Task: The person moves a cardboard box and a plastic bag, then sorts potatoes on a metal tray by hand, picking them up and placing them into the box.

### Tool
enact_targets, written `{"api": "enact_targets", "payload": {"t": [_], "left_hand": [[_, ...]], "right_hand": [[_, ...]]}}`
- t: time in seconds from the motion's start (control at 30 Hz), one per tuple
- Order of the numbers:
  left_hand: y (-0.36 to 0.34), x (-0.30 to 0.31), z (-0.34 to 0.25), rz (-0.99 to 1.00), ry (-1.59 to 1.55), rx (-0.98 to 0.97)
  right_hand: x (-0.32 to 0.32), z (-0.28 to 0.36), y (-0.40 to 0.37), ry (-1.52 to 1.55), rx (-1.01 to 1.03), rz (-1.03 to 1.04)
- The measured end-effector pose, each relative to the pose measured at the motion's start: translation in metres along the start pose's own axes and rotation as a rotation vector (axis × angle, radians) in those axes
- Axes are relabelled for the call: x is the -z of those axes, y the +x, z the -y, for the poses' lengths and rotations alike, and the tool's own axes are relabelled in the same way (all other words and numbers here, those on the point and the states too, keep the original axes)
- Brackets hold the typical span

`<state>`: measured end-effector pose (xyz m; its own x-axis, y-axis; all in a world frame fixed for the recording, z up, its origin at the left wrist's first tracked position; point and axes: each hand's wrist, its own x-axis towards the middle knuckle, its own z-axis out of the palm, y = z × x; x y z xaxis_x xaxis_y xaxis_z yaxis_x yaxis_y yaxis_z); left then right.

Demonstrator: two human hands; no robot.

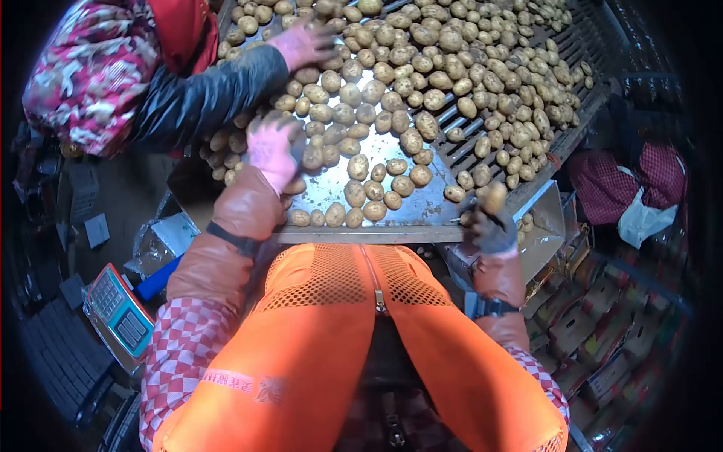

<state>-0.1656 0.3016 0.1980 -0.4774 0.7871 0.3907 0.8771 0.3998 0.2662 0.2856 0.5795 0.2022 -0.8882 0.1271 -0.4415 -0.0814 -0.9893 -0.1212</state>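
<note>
Potato (494,198) in right hand (495,233), lengthwise forward.

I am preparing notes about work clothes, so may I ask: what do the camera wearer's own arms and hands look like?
The left hand and right hand wear pink gloves with grey areas. Glossy brown covers wrap the forearms, each crossed by a dark band; beyond them show red-and-white checked sleeves.

We seem to be in a produce-sorting shed: loose potatoes (453,41) cover much of a metal counter (322,194) slatted toward the far right, a keypad scale (120,309) sits at left, and cardboard cartons (602,335) crowd the near right.
</note>
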Motion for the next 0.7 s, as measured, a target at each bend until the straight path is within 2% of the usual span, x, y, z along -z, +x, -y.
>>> {"api": "enact_targets", "payload": {"t": [0.03,0.1,0.13,0.17,0.23,0.3,0.33,0.37,0.43,0.47,0.5,0.57,0.63,0.67,0.7], "left_hand": [[0.012,-0.006,0.010,0.025,-0.098,0.056],[0.040,-0.006,0.003,0.222,-0.311,0.464],[0.050,-0.010,0.000,0.362,-0.244,0.487],[0.053,-0.006,-0.014,0.438,-0.190,0.388],[0.024,-0.027,-0.040,0.252,0.277,0.141],[-0.008,-0.029,-0.029,0.380,-0.016,0.089],[-0.024,-0.017,-0.023,0.323,-0.036,-0.011],[-0.031,0.005,-0.021,0.296,-0.057,-0.049],[-0.058,0.014,-0.015,0.198,-0.096,0.160],[-0.076,0.004,-0.015,0.184,0.015,0.303],[-0.081,0.007,-0.024,0.183,0.027,0.317],[-0.077,0.005,-0.047,0.179,0.116,0.351],[-0.069,0.022,-0.074,0.348,-0.111,0.025],[-0.063,0.017,-0.075,0.384,-0.293,-0.219],[-0.061,0.018,-0.069,0.378,-0.295,-0.212]], "right_hand": [[-0.012,-0.006,-0.035,-0.163,0.266,-0.277],[0.050,0.017,-0.117,-0.111,0.249,-0.219],[0.073,0.022,-0.148,-0.090,0.249,-0.091],[0.084,0.013,-0.157,-0.093,0.249,-0.087],[0.104,0.000,-0.166,-0.069,0.506,-0.390],[0.117,0.003,-0.144,-0.047,0.740,-0.671],[0.054,-0.012,-0.088,-0.134,0.794,-0.858],[0.003,-0.021,-0.051,-0.137,0.771,-0.839],[-0.071,-0.032,0.009,-0.674,0.550,-0.788],[-0.100,-0.039,0.036,-0.758,0.517,-0.775],[-0.117,-0.039,0.061,-0.844,0.484,-0.763],[-0.037,0.012,0.127,-1.198,0.485,-0.535],[-0.062,0.012,0.182,-1.423,0.453,-0.635],[-0.089,0.004,0.195,-1.863,0.462,-0.730],[-0.114,-0.005,0.206,-2.306,0.462,-0.815]]}}
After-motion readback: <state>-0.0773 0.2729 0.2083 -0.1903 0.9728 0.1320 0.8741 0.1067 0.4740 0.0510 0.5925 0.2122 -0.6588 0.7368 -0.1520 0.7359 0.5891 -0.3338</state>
